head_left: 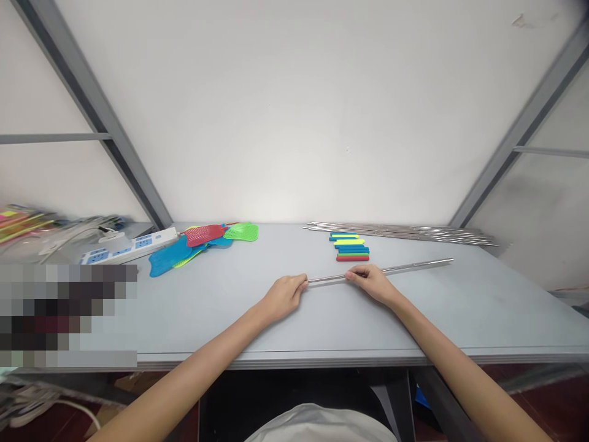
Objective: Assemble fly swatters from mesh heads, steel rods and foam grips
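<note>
A thin shiny metal rod (418,264) lies across both my hands, just over the grey tabletop, thicker toward its right end. My left hand (286,296) is closed round its left end, which the fingers hide. Near the middle of the rod, my right hand (370,282) pinches it between thumb and fingers. Behind my right hand, several short coloured handles (353,258) in blue, yellow, green and red lie in a stack. Farther back rests a bundle of similar metal rods (414,233).
Red, blue and green fly swatter heads (205,235) overlap at the back left. Beside them lies a white power strip (150,242) with cables. The table's front edge (322,361) runs below my forearms, and a white wall stands behind. Part of the left side is pixelated.
</note>
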{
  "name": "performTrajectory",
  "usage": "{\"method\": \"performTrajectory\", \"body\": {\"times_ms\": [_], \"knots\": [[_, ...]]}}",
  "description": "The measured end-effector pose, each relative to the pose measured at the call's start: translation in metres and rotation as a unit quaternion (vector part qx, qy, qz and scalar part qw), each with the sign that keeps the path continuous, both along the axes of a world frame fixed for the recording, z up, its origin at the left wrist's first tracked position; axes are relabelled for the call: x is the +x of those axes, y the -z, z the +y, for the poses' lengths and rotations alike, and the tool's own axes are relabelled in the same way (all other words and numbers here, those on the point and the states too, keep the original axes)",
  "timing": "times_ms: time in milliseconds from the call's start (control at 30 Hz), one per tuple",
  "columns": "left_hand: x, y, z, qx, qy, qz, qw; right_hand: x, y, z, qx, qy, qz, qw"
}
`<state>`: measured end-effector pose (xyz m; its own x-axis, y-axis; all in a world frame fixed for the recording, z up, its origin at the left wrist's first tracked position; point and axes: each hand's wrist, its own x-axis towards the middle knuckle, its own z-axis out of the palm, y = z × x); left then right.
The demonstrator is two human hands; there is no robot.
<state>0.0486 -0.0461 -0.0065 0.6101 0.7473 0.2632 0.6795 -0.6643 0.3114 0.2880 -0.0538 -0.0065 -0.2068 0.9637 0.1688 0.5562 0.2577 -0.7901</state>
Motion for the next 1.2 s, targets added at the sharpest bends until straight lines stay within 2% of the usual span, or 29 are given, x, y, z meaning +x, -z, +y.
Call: {"method": "performTrajectory", "body": {"times_ms": [500,933,1033,1200], "knots": [[0.0069,0.0006,0.0005,0.019,0.011,0.019,1.0,-0.0071,0.0013,0.0005,0.008,-0.009,0.007,1.0],[0.0044,-0.0049,-0.0017,-0.047,0.031,-0.047,0.997,-0.0061,0.0013,0.0021,0.007,0.001,-0.009,1.0],[0.0029,-0.0068,-0.0021,-0.062,0.039,-0.062,0.995,-0.0065,-0.0003,0.0024,-0.007,0.009,-0.007,1.0],[-0.0004,-0.0093,-0.0002,-0.076,0.052,-0.086,0.992,-0.0048,-0.0024,0.0018,-0.069,0.013,0.01,0.998]]}}
